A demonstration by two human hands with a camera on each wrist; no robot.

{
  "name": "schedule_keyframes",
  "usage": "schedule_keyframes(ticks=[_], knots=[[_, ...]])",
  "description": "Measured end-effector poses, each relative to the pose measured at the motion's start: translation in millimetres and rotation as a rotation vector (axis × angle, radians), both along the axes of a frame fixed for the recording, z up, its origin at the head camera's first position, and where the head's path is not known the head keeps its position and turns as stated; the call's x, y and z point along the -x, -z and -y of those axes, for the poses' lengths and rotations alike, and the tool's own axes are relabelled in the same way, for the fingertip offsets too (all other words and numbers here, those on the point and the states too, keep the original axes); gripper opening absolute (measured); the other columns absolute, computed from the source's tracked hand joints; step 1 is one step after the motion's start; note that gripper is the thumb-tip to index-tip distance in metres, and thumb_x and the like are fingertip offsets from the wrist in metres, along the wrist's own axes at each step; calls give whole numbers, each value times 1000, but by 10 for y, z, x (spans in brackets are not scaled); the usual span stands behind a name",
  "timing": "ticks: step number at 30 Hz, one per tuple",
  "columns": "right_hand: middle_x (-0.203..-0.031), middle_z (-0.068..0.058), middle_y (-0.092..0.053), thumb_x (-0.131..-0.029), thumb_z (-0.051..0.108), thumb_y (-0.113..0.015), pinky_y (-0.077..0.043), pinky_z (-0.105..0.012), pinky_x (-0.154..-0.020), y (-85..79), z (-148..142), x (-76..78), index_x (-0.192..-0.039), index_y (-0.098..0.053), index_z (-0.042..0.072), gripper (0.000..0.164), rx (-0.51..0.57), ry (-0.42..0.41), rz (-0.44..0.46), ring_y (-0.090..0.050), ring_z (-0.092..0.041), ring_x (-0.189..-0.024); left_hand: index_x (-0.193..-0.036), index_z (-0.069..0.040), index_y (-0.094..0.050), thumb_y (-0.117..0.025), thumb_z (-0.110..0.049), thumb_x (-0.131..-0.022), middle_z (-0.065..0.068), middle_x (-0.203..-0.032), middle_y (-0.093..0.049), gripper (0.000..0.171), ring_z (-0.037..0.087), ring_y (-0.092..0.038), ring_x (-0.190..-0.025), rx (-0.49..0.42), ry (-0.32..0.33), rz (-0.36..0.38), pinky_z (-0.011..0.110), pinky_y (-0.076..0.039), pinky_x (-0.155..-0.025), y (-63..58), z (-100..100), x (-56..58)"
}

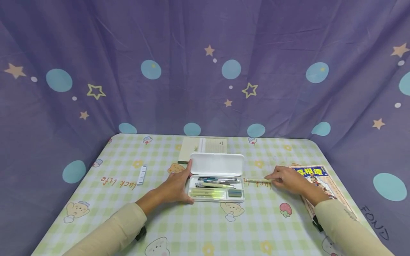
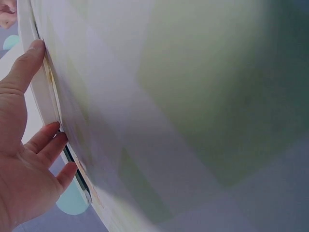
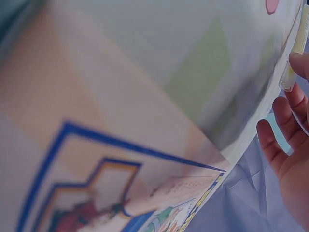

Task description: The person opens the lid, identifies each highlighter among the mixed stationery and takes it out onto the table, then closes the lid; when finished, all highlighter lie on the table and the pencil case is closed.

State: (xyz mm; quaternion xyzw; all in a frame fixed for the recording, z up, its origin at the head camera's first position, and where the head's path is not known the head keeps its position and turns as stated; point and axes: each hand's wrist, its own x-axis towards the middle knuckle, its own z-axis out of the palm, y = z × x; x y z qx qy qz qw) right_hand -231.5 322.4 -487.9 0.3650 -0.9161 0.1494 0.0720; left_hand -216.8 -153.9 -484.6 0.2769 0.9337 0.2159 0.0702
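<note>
A slim pale-yellow pen (image 1: pixel 258 180) with a clear end lies at 3 o'clock of the open pencil case, its left tip near the case's side wall. The right hand (image 1: pixel 283 178) pinches the pen close to its right end between thumb and forefinger; in the right wrist view the remaining fingers (image 3: pixel 286 118) are loosely bent, off the pen. Whether the pen touches the cloth, I cannot tell.

The white pencil case (image 1: pixel 221 200) sits with its lid (image 1: pixel 217 165) tipped back toward 12 o'clock. The left hand (image 1: pixel 175 185) is at its 9 o'clock end, thumb and forefinger spread wide apart, thumb at the 8 o'clock corner and forefinger by the lid at 10 o'clock. Inside, several pens (image 1: pixel 215 185) lie in the rear compartment, pale-yellow highlighters (image 1: pixel 206 193) fill the front one, and a small dark blue-green block (image 1: pixel 235 193) occupies the compartment toward 4 o'clock.

Beyond the lid, between 11 and 12 o'clock, is a cream notebook (image 1: pixel 189 146), partly hidden. A narrow white-and-blue box (image 1: pixel 142 175) lies at 9 o'clock, well apart from the case. Past the pen toward 3 o'clock, an illustrated book (image 1: pixel 323 183) lies partly under the right forearm. A green-checked cartoon cloth covers the tabletop (image 1: pixel 250 227); a purple curtain (image 1: pixel 182 46) hangs behind.
</note>
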Motion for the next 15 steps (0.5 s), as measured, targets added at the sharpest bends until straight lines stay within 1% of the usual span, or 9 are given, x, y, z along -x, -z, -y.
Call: schedule_keyframes(ticks=[3, 9, 15], knots=[[-85, 7, -64, -86, 6, -77, -46, -25, -64, 0, 4, -3, -109, -82, 19, 28, -8, -1, 14, -51, 1, -72, -162, -7, 14, -95, -53, -60, 3, -135, -60, 156, 22, -55, -132, 2, 0, 0, 54, -39, -104, 4, 3, 3], [-84, 9, -65, -84, 7, -78, -47, -24, -65, 32, 6, 4, -108, -82, 21, 28, -4, -7, -10, -52, 1, -74, -162, -8, 15, -95, -53, -61, 2, -135, -60, 156, 21, -55, -131, -1, 2, 0, 53, -39, -103, 9, 8, 5], [-86, 12, -65, -86, 12, -78, -48, -26, -67, 88, -14, 14, -111, -81, 24, 28, -23, 6, 4, -53, 2, -76, -162, -6, 14, -95, -54, -60, 3, -136, -60, 156, 22, -55, -132, -4, 9, -9, 52, -41, -101, 6, 11, 2]])
